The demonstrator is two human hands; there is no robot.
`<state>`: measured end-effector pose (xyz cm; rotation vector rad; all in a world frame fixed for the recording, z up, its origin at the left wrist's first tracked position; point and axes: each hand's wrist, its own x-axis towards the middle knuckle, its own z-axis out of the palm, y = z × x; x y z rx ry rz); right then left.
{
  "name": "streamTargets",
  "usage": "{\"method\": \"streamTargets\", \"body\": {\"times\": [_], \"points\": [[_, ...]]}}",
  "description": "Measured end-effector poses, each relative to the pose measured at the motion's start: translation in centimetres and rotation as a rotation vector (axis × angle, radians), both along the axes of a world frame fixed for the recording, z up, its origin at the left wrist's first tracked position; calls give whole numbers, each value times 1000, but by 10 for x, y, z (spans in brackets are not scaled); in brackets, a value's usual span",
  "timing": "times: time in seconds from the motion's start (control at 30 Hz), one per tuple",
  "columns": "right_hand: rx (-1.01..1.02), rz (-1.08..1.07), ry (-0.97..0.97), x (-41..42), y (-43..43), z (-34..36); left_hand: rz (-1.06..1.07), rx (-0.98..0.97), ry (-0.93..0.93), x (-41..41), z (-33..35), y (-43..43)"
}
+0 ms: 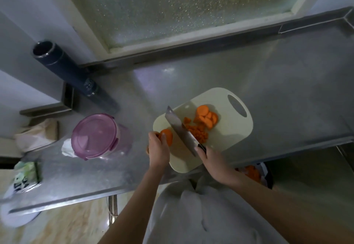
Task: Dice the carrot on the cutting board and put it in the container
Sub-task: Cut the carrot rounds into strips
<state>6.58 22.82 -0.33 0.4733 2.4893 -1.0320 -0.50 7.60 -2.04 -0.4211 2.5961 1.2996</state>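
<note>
A: How are the hands occupied?

B: A carrot chunk point(167, 136) is gripped by the left hand point(158, 148) at the near-left edge of the cutting board point(233, 128). The knife point(180, 128) is held at its handle by the right hand point(210, 159), its blade slanted just beside the chunk.

A: And beyond?

B: Diced carrot point(198, 131) is heaped mid-board, with carrot slices point(206, 116) farther back. The lidded container point(95, 134) is set to the left on the tabletop point(249, 61).

Left hand point(159, 148) curled in a grip; right hand point(212, 161) clenched; forearms bare
</note>
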Motion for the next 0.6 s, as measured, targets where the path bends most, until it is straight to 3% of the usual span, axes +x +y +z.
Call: {"method": "streamTargets", "body": {"times": [0.23, 0.37, 0.6], "points": [[111, -79, 4, -11, 22, 4, -130, 36, -74, 2, 1, 12], [83, -108, -24, -12, 24, 7, -285, 16, 36, 11, -7, 14], [48, -127, -44, -8, 19, 6, -517, -77, 73, 21, -17, 14]]}}
